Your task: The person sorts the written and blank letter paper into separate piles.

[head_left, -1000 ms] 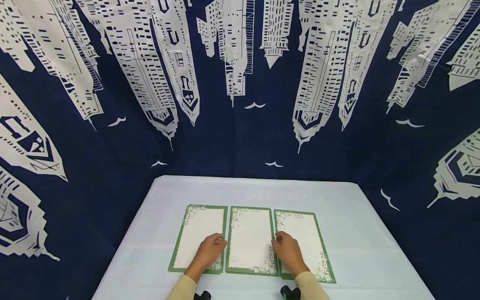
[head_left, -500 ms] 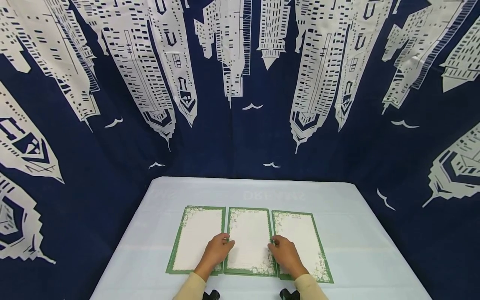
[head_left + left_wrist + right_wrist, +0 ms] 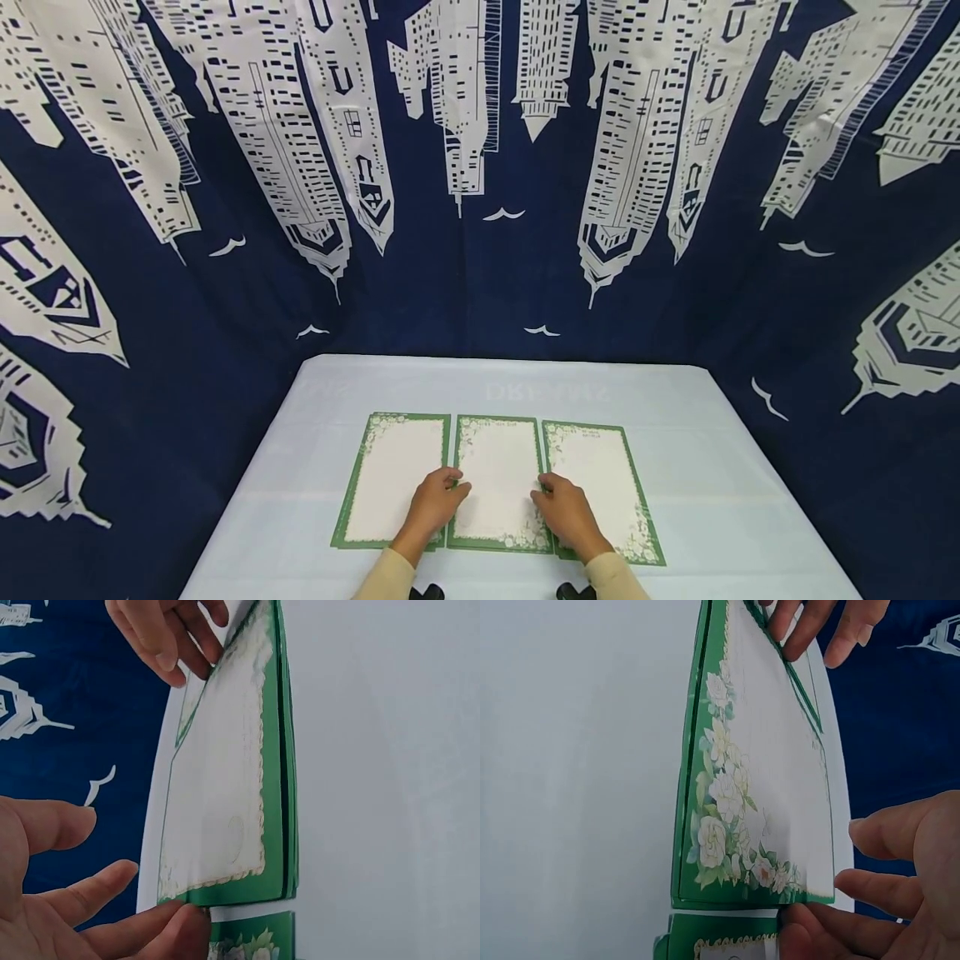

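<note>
Three upright piles of green-bordered, flower-printed paper sheets lie side by side. My left hand (image 3: 435,502) is at the left edge of the middle pile (image 3: 498,467), over the inner side of the left pile (image 3: 397,467). In the left wrist view, the lower fingers (image 3: 142,930) touch the middle pile's edge, while the thumb stays apart. My right hand (image 3: 567,510) is opposite, at the middle pile's right edge and over part of the right pile (image 3: 600,475). Its lower fingertips (image 3: 802,919) touch that edge in the right wrist view. Several sheet edges show, slightly offset.
A white cloth with faint lettering covers the table (image 3: 712,500). Behind and beside it hangs a dark blue curtain (image 3: 420,308) printed with white buildings and birds. Black wrist-camera parts (image 3: 576,591) show below the hands.
My left hand has moved right, from the left pile to the middle pile's left edge. My right hand has shifted slightly left and down. The piles look almost unchanged.
</note>
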